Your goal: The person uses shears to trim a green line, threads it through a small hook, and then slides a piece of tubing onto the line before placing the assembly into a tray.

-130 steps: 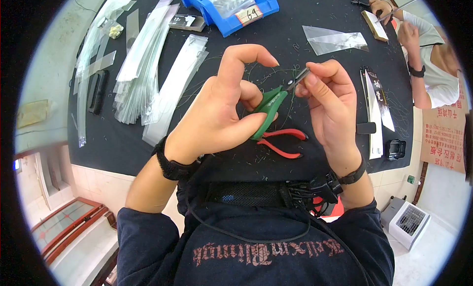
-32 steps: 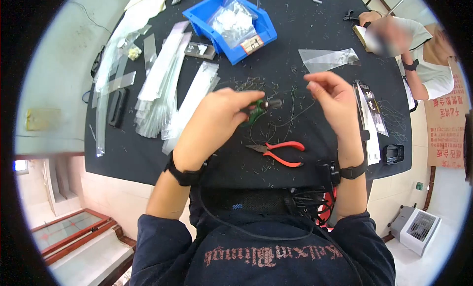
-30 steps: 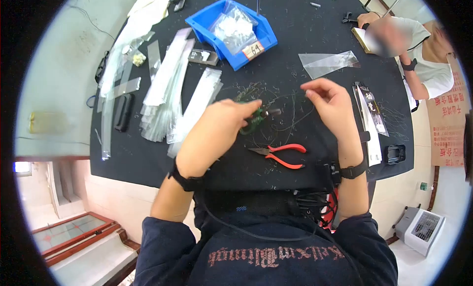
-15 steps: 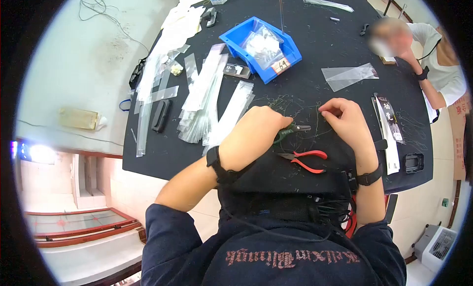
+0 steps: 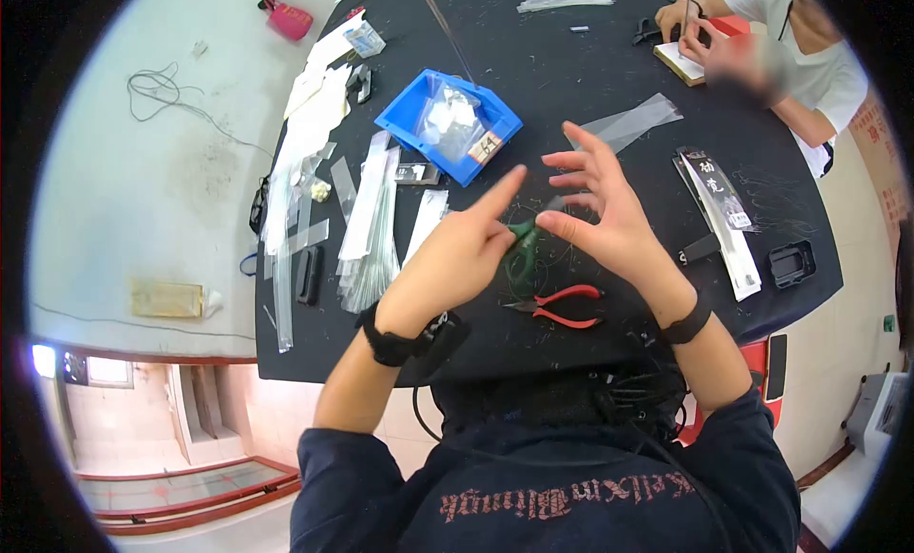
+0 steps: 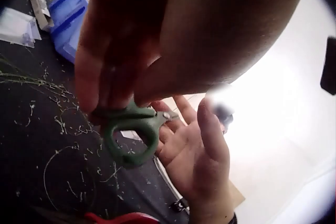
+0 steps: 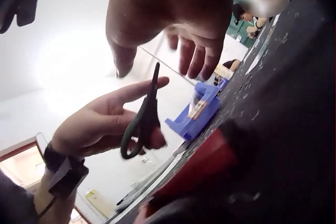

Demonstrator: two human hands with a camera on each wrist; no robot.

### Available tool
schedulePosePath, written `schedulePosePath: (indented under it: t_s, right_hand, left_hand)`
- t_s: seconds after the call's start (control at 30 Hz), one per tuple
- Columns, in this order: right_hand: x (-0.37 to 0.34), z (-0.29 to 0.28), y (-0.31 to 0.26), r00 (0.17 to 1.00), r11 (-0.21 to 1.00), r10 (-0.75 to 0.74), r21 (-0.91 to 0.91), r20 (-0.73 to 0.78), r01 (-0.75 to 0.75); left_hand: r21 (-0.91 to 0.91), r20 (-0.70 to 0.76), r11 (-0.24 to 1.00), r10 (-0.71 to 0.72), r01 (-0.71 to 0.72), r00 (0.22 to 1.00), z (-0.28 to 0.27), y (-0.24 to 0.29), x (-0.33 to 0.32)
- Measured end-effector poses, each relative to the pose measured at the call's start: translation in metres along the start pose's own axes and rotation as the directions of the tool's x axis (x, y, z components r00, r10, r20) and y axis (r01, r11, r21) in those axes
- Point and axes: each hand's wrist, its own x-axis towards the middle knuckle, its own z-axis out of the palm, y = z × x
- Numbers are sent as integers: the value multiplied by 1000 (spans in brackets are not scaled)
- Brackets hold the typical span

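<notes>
My left hand [image 5: 455, 260] holds a pair of green-handled scissors [image 6: 130, 159]; its index finger extends past the handles. In the right wrist view the scissors [image 7: 150, 106] have their dark blades together, pointing up toward my right hand [image 7: 168, 11]. In the head view my right hand [image 5: 612, 215] is spread beside the blades, fingers apart and nothing in its grasp. Below both hands, red-handled pliers [image 5: 569, 322] lie on the black table. Thin green thread [image 6: 44, 80] and small clippings are scattered around them.
A blue bin [image 5: 405, 115] with clear bags stands beyond my hands. Stacks of clear plastic strips [image 5: 367, 253] lie at left. On the right are a printed package [image 5: 714, 193] and a black tray [image 5: 791, 265]. Another person [image 5: 809, 77] works at the far right.
Earlier my right finger and thumb were pinched together near the thread; now that hand is spread open close to the scissors. The scissors stay in my left hand, which has been raised. The head view has shifted.
</notes>
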Motion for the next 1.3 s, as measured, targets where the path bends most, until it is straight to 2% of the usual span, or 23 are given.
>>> schedulePosePath:
  t_s: [0.07,0.1,0.13,0.17,0.2,0.3,0.43,0.5,0.53,0.6,0.63,0.67,0.73,0.8,0.83,0.87,0.9,0.93,1.0,1.03,1.1,1.2,1.3]
  right_hand:
    - [-1,6,11,998,954,57,297,-38,-43]
    - [0,5,14,993,928,91,356,76,-112]
    - [0,6,13,977,902,100,397,190,-170]
    - [-2,8,9,959,876,106,431,262,-215]
    - [-4,12,4,936,848,109,460,336,-263]
    - [-5,14,1,932,880,97,407,348,-244]
    - [-7,20,1,952,942,110,275,284,-191]
    - [-7,16,-1,963,963,145,191,228,-190]
    - [-5,10,-3,966,969,180,137,186,-207]
    - [1,-2,-1,978,986,165,-40,128,-161]
    - [2,-6,1,988,982,117,-157,104,-100]
    - [1,-8,4,994,963,68,-265,82,-44]
    - [0,-6,10,994,962,38,-273,100,-9]
    - [-2,-4,13,993,956,5,-293,118,30]
    - [-3,-3,13,988,948,13,-317,152,36]
    - [-4,-2,14,983,939,23,-342,184,42]
    - [-5,0,14,982,941,25,-337,186,39]
    - [-6,2,16,984,937,-15,-341,177,76]
    - [-8,5,15,986,934,-49,-343,161,102]
    - [-7,5,12,982,926,-36,-362,187,103]
    - [-7,3,14,977,914,-18,-392,212,102]
    - [-7,3,24,973,919,0,-384,232,92]
    - [-7,6,23,965,912,29,-401,262,82]
  left_hand:
    - [-22,-30,999,-28,28,999,1,1,-6]
    - [-264,-54,964,-13,-1,998,5,-4,-7]
    - [-492,-81,870,-6,-34,997,8,-9,-8]
    - [-611,-49,790,37,-59,998,11,-12,-8]
    - [-612,-53,788,37,-62,998,13,-13,-9]
    - [-849,-8,529,15,-15,1000,24,-13,-10]
    - [-859,-9,512,-62,24,998,32,-24,-11]
    - [-708,-184,706,-198,10,963,35,-36,-9]
    - [-708,-186,707,-199,10,962,30,-43,-10]
    - [-330,-399,944,-120,-21,909,3,-62,-19]
    - [-222,-491,975,-108,-4,865,-13,-74,-26]
    - [-108,-571,994,-88,31,816,-33,-87,-37]
    - [156,-671,948,-105,278,734,-76,-116,-59]
    - [564,-658,751,160,342,735,-109,-168,-89]
    - [565,-659,749,157,346,736,-118,-179,-99]
    - [485,-694,684,-78,545,716,-123,-185,-107]
    - [405,-707,566,-303,718,639,-125,-193,-113]
    - [409,-705,561,-307,720,640,-123,-196,-116]
    - [295,-739,503,-419,812,528,-117,-204,-119]
    - [285,-747,461,-442,840,497,-114,-206,-118]
    - [277,-758,480,-423,832,497,-113,-220,-121]
    - [254,-783,507,-392,824,483,-109,-210,-121]
    - [216,-819,622,-305,753,487,-117,-210,-125]
